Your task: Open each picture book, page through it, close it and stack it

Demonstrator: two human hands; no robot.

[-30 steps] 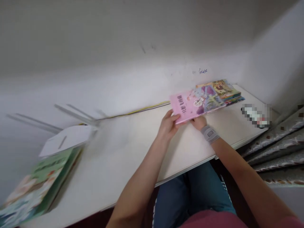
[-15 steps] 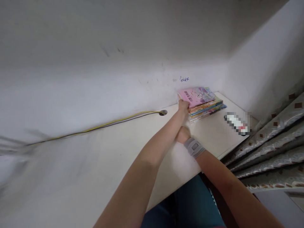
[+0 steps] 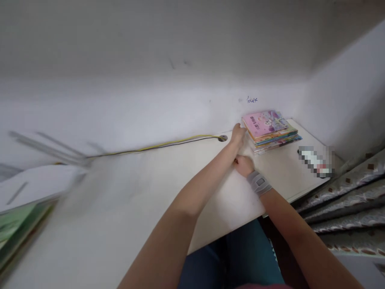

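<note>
A low stack of colourful picture books [image 3: 270, 131] lies near the far right corner of the white table [image 3: 192, 188], with a pink-covered book [image 3: 264, 123] on top. My left hand [image 3: 237, 134] rests against the stack's left corner, its fingers together and holding nothing I can see. Just in front of the stack, my right hand [image 3: 245, 165] sits curled on the tabletop, apart from the books. A grey wrist brace [image 3: 258, 183] wraps that wrist.
A yellow-and-black cable [image 3: 156, 146] runs along the wall into a round table grommet [image 3: 222, 138]. A pixelated object [image 3: 315, 161] lies to the right of the stack. A patterned curtain [image 3: 349, 196] hangs at right. Blurred white paper [image 3: 33, 184] and a green book [image 3: 18, 228] sit at far left.
One second ago both hands held the pink book up over the table. It now lies on top of the stack, and the hands are beside it. The view has swung back toward the left.
</note>
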